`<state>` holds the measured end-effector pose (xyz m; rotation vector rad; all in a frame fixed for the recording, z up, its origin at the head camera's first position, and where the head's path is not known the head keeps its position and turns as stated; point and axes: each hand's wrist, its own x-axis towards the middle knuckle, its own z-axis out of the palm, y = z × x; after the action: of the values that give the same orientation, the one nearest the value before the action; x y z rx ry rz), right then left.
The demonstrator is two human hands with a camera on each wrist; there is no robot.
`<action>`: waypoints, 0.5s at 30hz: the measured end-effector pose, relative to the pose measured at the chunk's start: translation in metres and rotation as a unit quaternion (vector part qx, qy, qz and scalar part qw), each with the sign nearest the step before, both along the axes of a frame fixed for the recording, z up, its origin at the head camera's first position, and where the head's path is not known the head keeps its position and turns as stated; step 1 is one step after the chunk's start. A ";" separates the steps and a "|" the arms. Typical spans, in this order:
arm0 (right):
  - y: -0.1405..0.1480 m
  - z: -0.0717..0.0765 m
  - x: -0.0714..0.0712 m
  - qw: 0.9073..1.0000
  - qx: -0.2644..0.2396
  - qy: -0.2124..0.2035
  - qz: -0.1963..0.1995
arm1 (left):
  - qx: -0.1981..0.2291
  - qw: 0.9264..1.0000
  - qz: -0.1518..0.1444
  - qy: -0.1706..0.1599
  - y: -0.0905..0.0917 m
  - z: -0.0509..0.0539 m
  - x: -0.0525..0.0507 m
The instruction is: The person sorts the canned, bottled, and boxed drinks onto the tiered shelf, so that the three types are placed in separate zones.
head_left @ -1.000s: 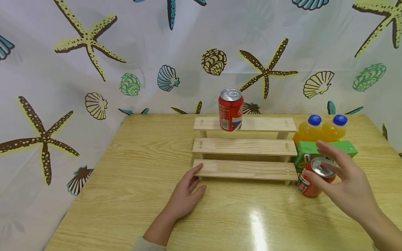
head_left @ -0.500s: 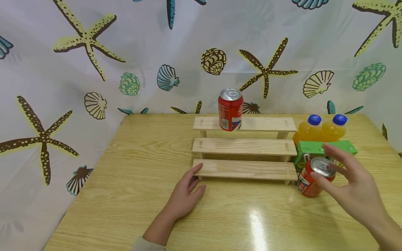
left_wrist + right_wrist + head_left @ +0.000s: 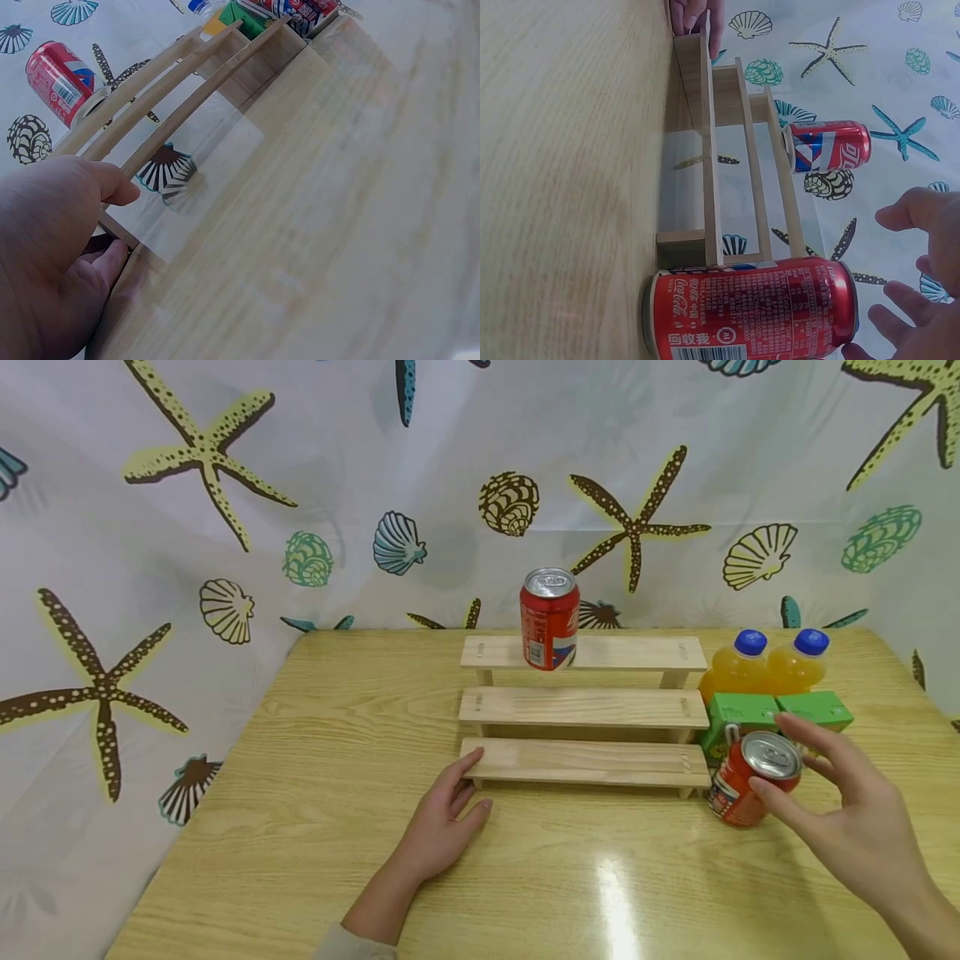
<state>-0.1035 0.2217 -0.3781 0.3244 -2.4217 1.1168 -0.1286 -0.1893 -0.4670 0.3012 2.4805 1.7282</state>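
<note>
A wooden three-step rack [image 3: 585, 706] stands on the table. My left hand [image 3: 442, 835] rests at the left end of its lowest board, index finger on the edge and thumb apart; the left wrist view shows this hand [image 3: 52, 247] there too. One red can [image 3: 550, 627] stands upright on the top board. Another red can [image 3: 742, 789] stands on the table at the rack's right end. Beside it, my right hand [image 3: 862, 827] is spread, thumb and fingers on either side. In the right wrist view, a gap shows between the thumb and this can [image 3: 754, 311].
Behind the right-hand can are green boxes [image 3: 817, 708], and farther back two orange bottles with blue caps [image 3: 797, 668]. A patterned cloth [image 3: 450, 443] hangs along the table's back edge. The wooden table [image 3: 300, 827] extends left and in front of the rack.
My right hand has shifted slightly right and down beside the can, its fingers moving from over the lid to its right side. My left hand stays at the rack.
</note>
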 end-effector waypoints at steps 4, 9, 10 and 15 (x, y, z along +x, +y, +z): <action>0.001 -0.004 0.000 1.000 0.006 -0.007 -0.012 | 0.001 1.000 0.003 -0.001 0.000 0.000 0.000; 0.003 -0.009 0.001 1.000 0.004 -0.014 -0.022 | -0.001 1.000 0.007 -0.004 0.000 -0.001 0.000; 0.003 -0.010 0.001 1.000 0.002 -0.016 -0.023 | -0.002 1.000 0.008 -0.005 0.000 -0.001 0.000; 0.002 -0.014 0.003 0.999 -0.011 -0.023 -0.021 | -0.004 1.000 0.005 0.001 0.000 -0.003 0.000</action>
<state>-0.1006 0.2241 -0.3917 0.2420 -2.4416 1.1435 -0.1290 -0.1895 -0.4698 0.2913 2.4943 1.7226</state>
